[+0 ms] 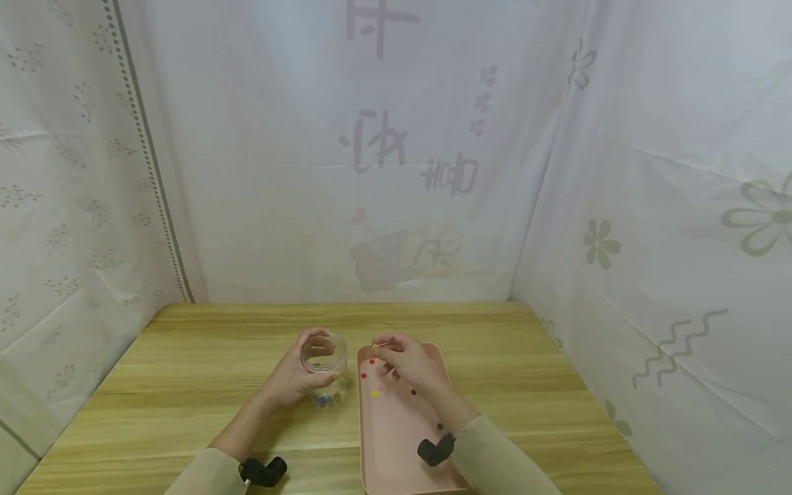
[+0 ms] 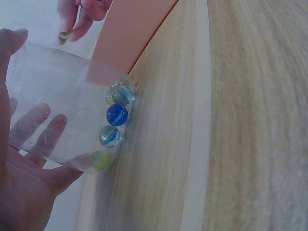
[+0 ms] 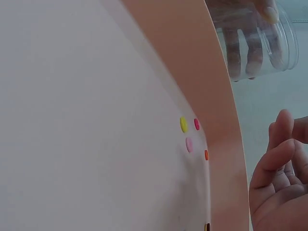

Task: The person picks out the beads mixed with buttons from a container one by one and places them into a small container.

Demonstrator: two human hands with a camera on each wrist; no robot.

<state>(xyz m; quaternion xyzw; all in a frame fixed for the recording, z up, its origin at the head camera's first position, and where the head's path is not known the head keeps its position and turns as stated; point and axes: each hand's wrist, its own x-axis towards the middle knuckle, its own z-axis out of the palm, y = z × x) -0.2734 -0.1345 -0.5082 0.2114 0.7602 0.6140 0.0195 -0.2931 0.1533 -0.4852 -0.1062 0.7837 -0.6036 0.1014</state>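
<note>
My left hand [image 1: 300, 371] grips a clear jar [image 1: 326, 389] around its sides, fingers behind it and thumb across the front. The jar's mouth has no lid on it. At its bottom lie several glass marbles, among them a dark blue one [image 2: 117, 115] and a yellow-green one [image 2: 100, 160]. Above the far end of a pink tray [image 1: 396, 447], my right hand [image 1: 408, 363] pinches a yellow-green marble [image 2: 63, 36] between thumb and fingertips. That hand is to the right of the jar, apart from it. In the right wrist view, the marble is hidden.
Small flat coloured discs lie in the tray: a yellow one [image 1: 375, 394], a red one [image 1: 364, 376] and several others, some dark. The tray has a raised rim. A wood-grain table [image 1: 513, 385] supports everything, with a printed white curtain [image 1: 278, 172] behind it.
</note>
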